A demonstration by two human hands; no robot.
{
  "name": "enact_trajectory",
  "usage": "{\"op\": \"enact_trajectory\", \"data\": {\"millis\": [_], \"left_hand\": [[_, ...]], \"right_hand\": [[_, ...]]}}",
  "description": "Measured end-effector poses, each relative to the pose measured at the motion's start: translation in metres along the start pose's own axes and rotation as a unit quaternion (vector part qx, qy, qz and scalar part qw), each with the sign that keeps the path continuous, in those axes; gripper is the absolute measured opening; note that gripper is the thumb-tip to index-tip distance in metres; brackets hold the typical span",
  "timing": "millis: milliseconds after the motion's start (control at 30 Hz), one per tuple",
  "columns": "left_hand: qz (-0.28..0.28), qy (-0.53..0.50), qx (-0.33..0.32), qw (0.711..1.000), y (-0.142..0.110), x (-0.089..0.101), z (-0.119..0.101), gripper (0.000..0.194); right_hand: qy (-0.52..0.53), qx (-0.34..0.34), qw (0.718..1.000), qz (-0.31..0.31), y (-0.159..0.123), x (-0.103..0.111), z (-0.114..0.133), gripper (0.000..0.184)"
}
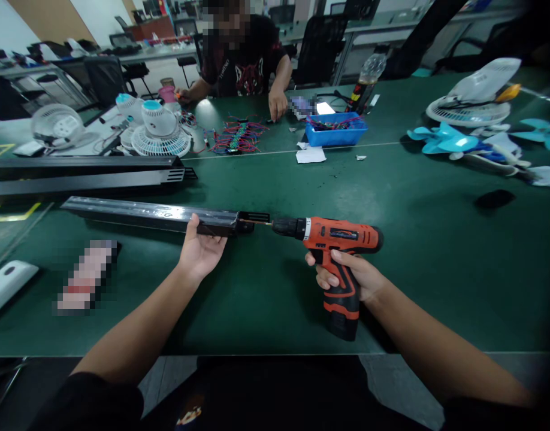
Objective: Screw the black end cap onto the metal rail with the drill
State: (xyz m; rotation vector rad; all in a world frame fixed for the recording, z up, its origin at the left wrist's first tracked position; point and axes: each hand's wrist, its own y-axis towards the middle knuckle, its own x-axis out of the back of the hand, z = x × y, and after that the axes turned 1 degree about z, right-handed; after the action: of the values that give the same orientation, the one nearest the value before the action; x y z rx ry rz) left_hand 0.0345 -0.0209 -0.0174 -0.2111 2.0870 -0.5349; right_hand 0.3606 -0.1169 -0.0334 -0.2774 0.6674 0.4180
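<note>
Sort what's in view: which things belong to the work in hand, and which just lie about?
In use:
- orange-and-black power drill
- long glossy black bar

Apparently just lying about:
- light-blue plastic fan blades
- clear-topped plastic bottle
- small white paper sheet

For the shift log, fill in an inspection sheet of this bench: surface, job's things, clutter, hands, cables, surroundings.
Surface: green tabletop, yellow marks at left.
Job's things: long black bar; orange-and-black drill, bit at the bar's right end, contact unclear.
Clutter: white fan parts, blue fan blades, blue bin, paper.
Hands: left hand supports the bar; right hand grips the drill's handle.
Cables: coloured wires bunched left of the bin, more inside it.
Surroundings: co-worker across the tabletop; chair behind.
</note>
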Motion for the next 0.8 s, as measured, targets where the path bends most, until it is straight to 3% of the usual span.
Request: {"op": "enact_trajectory", "data": {"millis": [300,600,733,800], "left_hand": [[-0.004,0.006,-0.005,1.0,-0.001,-0.002,0.001,0.04],[-0.005,0.013,-0.007,1.0,-0.002,-0.002,0.0,0.041],[-0.006,0.016,-0.009,1.0,-0.003,-0.004,0.001,0.04],[-0.01,0.017,-0.012,1.0,-0.003,-0.005,0.001,0.039]], "right_hand": [[0.02,-0.039,0.999,-0.004,0.001,0.006,0.0,0.032],[0.077,-0.012,0.997,0.019,-0.001,-0.01,0.012,0.042],[0.056,-0.001,0.998,-0.005,-0.004,0.0,0.011,0.044],[0.051,-0.035,0.998,0.011,-0.007,0.008,0.008,0.052]]}}
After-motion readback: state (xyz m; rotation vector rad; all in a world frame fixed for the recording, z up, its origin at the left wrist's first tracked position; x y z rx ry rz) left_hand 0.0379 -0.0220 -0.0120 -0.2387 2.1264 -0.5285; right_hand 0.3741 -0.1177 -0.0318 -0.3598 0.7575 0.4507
